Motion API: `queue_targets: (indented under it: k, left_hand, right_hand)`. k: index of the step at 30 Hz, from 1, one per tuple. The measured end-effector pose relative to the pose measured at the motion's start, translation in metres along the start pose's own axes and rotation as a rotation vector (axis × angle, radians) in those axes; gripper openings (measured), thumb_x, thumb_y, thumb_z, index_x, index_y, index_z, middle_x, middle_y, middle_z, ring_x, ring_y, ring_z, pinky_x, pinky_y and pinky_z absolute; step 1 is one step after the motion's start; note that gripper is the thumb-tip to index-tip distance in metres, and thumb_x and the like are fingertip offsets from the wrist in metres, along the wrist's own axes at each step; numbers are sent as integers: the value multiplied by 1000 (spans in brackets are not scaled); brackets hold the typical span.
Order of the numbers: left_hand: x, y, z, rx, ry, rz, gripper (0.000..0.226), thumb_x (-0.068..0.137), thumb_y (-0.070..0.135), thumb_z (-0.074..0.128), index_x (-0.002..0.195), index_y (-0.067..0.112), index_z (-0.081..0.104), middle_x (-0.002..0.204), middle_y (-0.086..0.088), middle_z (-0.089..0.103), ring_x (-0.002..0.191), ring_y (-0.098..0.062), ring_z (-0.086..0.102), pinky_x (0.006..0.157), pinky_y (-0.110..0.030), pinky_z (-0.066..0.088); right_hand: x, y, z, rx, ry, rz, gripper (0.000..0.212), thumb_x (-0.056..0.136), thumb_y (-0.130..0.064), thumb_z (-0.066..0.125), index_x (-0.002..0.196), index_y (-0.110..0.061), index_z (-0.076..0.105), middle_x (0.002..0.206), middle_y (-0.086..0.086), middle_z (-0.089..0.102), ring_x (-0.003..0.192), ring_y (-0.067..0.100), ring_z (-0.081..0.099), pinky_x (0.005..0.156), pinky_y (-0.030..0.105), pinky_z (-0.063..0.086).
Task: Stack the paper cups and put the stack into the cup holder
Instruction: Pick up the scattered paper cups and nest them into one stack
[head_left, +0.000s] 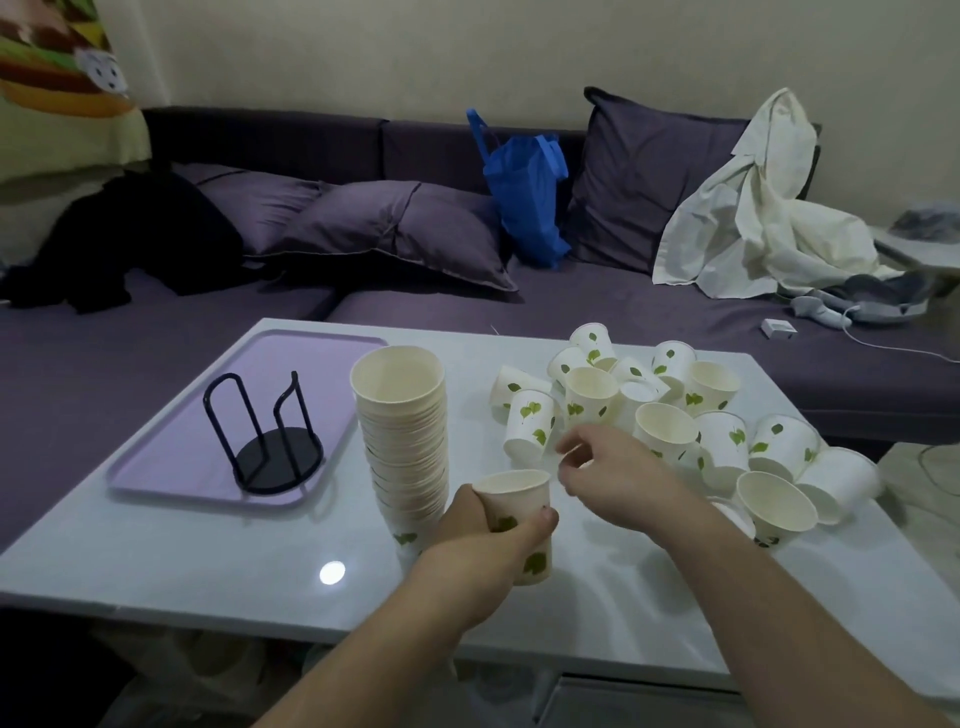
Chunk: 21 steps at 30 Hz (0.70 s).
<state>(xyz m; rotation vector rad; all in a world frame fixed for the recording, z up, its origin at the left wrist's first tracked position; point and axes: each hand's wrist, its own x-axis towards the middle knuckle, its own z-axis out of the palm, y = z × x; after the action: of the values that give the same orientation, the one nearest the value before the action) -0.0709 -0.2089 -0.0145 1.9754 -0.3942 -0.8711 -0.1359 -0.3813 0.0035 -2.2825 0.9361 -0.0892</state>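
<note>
1. Both my bare forearms enter from the bottom edge and reach forward over the white table (208, 561).
2. My left hand (488, 540) is wrapped around a single paper cup (519, 512), fingers behind it and thumb pressed on its front wall near the green leaf print. That cup is upright, mouth up, its base at or just above the tabletop; I cannot tell which.
3. My right hand (613, 480) hovers just right of the held cup's rim, palm down, wrist bent left. Its fingers are loosely curled and apart, gripping nothing; thumb and forefinger are near each other but not closed on any object.
4. Tall stack of cups (402, 431) stands upright on the table just left of my left hand, touching or nearly touching it at the base.
5. Loose cups (727, 441) lie heaped on the right half of the table, some upright, some tipped on their sides, just beyond my right hand.
6. Black wire cup holder (270, 441) stands empty on a lilac tray (171, 457), left of the stack and apart from it.
7. Purple sofa (415, 301) with cushions lies behind the table.
</note>
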Motion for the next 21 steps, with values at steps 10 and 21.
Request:
queue_targets:
  k: [10,21]
  left_hand:
    - [11,-16,-9,94,-1,74,59,84,59,77,127,28,52,113,13,64,105,-10,62,87,-29,50]
    - [4,-12,-14,101,-70,64,59,81,63,78,124,34,48,113,15,61,105,-10,61,79,-24,54]
  right_hand:
    - [51,-28,24,-442,-101,-62,60,104,-59,41,159,-60,18,157,0,52,132,26,55,103,45,52]
    - [46,-19,22,-246,-139,-30,18,100,-40,63,118,-43,64,134,-4,61,109,20,59,88,33,49]
